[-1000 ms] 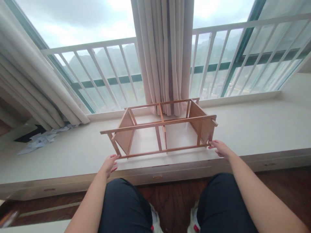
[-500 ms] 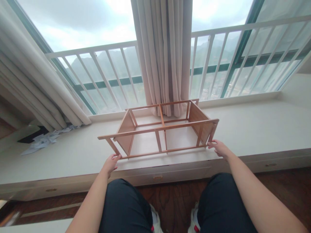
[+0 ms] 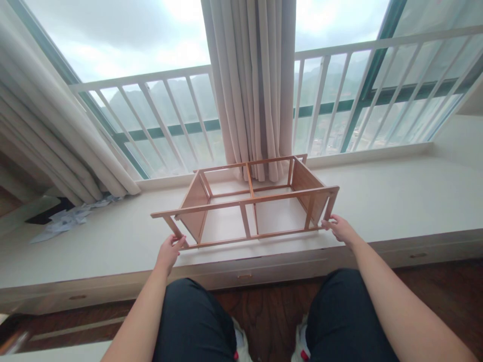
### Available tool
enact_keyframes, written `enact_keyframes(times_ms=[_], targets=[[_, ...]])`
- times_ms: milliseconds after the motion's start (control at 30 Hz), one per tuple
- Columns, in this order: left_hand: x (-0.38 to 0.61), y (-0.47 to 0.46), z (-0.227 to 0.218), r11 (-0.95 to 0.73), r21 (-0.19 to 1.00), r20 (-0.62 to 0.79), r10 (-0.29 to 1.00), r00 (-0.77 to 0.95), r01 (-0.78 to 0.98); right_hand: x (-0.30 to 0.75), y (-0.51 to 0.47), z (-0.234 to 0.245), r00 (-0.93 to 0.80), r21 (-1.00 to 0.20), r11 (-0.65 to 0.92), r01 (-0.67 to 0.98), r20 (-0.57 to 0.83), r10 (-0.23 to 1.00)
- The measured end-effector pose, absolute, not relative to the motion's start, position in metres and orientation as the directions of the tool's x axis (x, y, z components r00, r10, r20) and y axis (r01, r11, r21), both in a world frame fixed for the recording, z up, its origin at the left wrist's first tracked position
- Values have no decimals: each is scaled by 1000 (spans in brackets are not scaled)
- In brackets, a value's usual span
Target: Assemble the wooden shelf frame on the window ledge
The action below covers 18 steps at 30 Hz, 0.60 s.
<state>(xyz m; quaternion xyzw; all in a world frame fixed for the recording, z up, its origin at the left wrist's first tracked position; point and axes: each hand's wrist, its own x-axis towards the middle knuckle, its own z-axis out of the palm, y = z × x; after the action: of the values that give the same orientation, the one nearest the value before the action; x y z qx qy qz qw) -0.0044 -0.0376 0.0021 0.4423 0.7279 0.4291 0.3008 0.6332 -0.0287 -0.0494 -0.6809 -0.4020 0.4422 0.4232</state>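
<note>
Rack (image 3: pixel 245 201) looks fully assembled, lying between my hands; left hand (image 3: pixel 168 251) and right hand (image 3: pixel 339 229) each pinching a bottom corner.

Our arms are bare from the hands up to the frame's lower edge, with no sleeve, watch or ring showing on the left hand (image 3: pixel 168 251) or the right hand (image 3: pixel 340 229). We wear dark, near-black trousers (image 3: pixel 196 322) (plain fabric, no visible pattern) over both thighs. Below the knees our shoes (image 3: pixel 302 342) show white with a small red accent.
</note>
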Motion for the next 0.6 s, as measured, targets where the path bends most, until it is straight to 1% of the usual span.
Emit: enact_keyframes(times_ms=[200,600], targets=[[-1,-40,3,193,905,-40,925,-377,379,637,-30,-51,307,-916,-320,240,-241,921],[-4,-41,2,176,912,-32,931,-363,371,641,-31,-57,337,-866,-381,325,-271,902]])
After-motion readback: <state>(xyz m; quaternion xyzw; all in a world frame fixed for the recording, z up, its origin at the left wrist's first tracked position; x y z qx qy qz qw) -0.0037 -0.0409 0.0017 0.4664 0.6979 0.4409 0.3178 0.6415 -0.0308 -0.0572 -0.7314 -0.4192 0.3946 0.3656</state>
